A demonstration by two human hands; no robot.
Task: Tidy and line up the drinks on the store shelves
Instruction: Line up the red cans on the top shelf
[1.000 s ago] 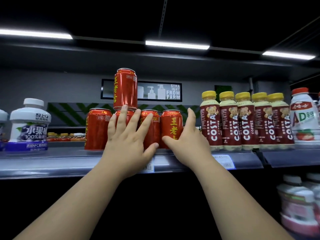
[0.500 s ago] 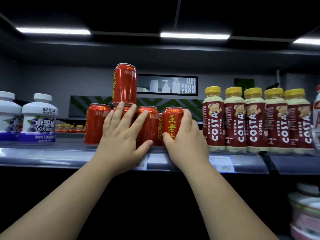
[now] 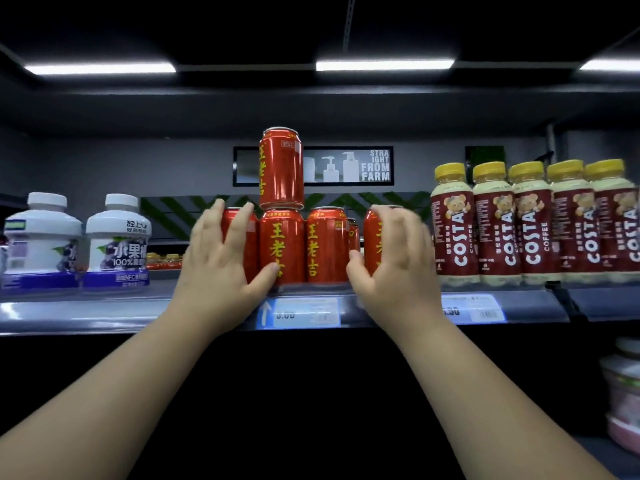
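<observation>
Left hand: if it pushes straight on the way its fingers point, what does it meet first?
The leftmost red can: the left hand has its fingers against it, so the can would likely slide back. Behind it is hidden.

Glossy metal: red cans [image 3: 282, 244]. Smooth plastic, shiny label sleeves: Costa bottles [image 3: 491, 230], 3 o'clock. Satin white plastic: juice bottles [image 3: 117, 233], 9 o'clock. Reflective, smooth: shelf edge [image 3: 86, 313].

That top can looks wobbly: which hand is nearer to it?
Left. The left hand has its fingertips just below-left of the stacked can; the right hand grips the rightmost can, farther right.
</observation>
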